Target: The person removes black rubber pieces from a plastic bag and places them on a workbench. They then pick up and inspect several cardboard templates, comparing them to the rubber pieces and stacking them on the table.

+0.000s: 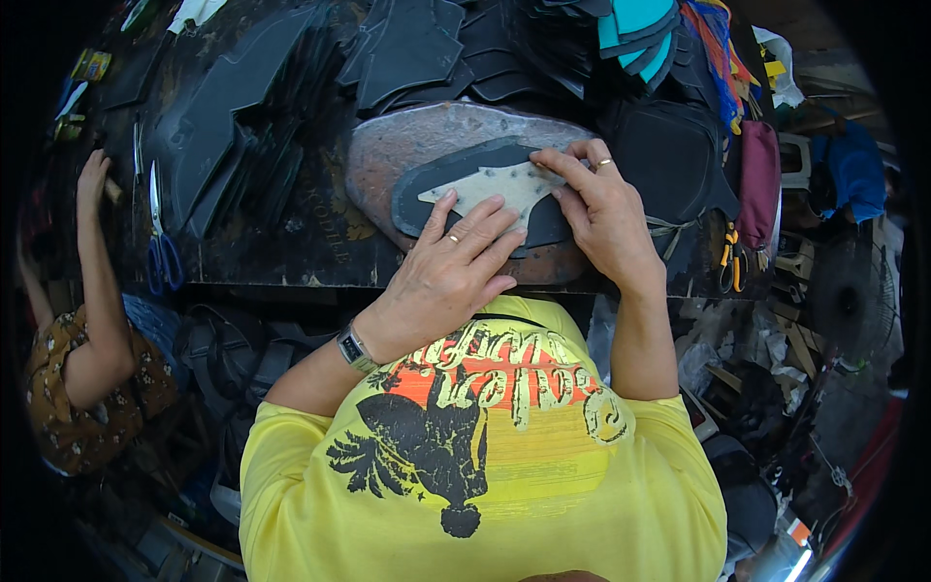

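A pale grey, pointed flat pattern piece (482, 186) with small dark spots lies on a dark grey oval sheet (412, 206). Beneath both is a brownish, stone-like slab (388, 150) on the dark table. My left hand (448, 276) rests with its fingers spread, pressing the pattern piece and the sheet under it. At the piece's right end, my right hand (609, 218) pinches its tip between thumb and fingers. The fingertips cover part of that end.
Stacks of dark cut sheets (218, 116) lie at left and along the back, near turquoise pieces (635, 34). Blue-handled scissors (163, 254) and orange-handled snips (732, 260) lie near the front edge. Another person's arm (97, 281) reaches onto the table at far left.
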The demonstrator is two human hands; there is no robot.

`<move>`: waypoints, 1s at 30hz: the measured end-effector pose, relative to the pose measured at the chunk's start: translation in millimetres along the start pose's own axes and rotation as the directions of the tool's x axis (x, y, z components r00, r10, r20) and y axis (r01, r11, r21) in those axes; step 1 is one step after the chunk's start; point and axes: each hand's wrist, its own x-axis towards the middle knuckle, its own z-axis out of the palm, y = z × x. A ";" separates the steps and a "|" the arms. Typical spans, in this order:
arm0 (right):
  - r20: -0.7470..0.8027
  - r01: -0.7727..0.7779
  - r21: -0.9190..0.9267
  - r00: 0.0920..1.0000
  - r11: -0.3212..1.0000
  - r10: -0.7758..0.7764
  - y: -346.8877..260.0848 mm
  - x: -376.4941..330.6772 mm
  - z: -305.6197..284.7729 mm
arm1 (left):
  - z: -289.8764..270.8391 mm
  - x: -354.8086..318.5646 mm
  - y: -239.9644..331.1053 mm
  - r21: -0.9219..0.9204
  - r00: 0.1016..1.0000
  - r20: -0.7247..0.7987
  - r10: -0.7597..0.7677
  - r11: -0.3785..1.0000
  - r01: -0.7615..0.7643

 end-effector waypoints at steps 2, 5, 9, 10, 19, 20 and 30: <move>-0.015 -0.004 0.006 1.000 1.000 0.004 -1.1 -1.4 1.4 | 0.1 0.8 0.4 0.006 1.000 0.004 -0.004 1.000 0.004; -0.051 -0.003 0.008 0.999 1.000 0.003 -2.3 -3.6 4.4 | -0.8 1.7 -0.7 0.016 1.000 -0.004 -0.013 1.000 0.013; -0.060 0.000 0.010 0.998 1.000 0.000 -1.9 -4.8 5.9 | -3.0 3.0 -2.6 0.012 1.000 -0.014 -0.024 1.000 0.024; -0.061 -0.003 0.018 0.998 1.000 0.004 -1.5 -4.7 5.7 | -3.2 3.6 -2.6 -0.002 1.000 -0.018 -0.023 1.000 0.023; -0.416 0.141 0.595 0.897 0.791 0.153 9.1 5.1 -13.7 | -11.3 7.7 3.3 0.063 0.996 0.085 -0.028 0.998 0.023; -0.468 0.203 0.667 0.863 0.717 0.191 9.3 6.2 -16.0 | -11.5 8.6 3.9 0.085 0.995 0.096 -0.024 0.996 0.016; -0.162 0.101 0.928 0.976 0.358 0.147 -16.3 7.9 20.5 | -8.5 9.3 9.1 0.125 0.996 0.094 -0.011 0.992 -0.001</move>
